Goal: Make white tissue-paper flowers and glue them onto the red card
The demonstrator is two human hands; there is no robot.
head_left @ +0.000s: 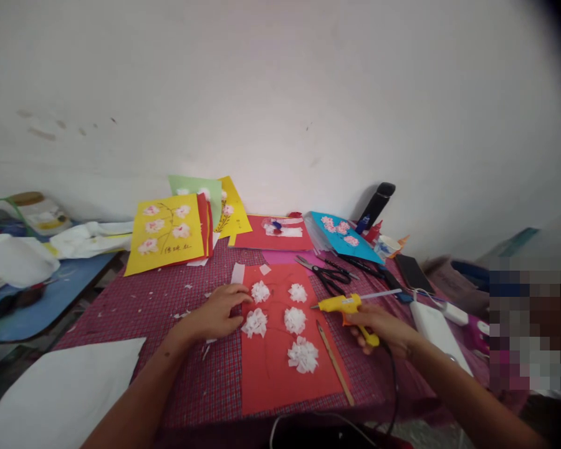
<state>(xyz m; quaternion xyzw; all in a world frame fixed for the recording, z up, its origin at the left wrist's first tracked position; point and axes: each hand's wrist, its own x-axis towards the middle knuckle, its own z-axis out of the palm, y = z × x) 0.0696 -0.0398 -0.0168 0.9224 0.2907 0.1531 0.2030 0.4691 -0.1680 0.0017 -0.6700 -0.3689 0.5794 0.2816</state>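
Note:
A yellow hot glue gun (340,304) is gripped in my right hand (381,327), its nozzle pointing left over the edge of a red paper sheet (275,386). A clear glue stick (381,293) pokes out of its back. Faint drawn lines and several white crumpled-paper flowers (303,355) are on the sheet. My left hand (222,310) rests at the sheet's left side, its fingers apart and fingertips beside the upper left flower (260,291). Along the right part of the sheet lies a wooden pencil (335,365).
Behind the sheet are black-handled scissors (330,274) and a red card (262,237). Yellow flower cards (168,234) lean at the back left; a blue one (350,240) lies right. A white power strip (437,330), a phone (414,274) and a black bottle (376,206) are at the right.

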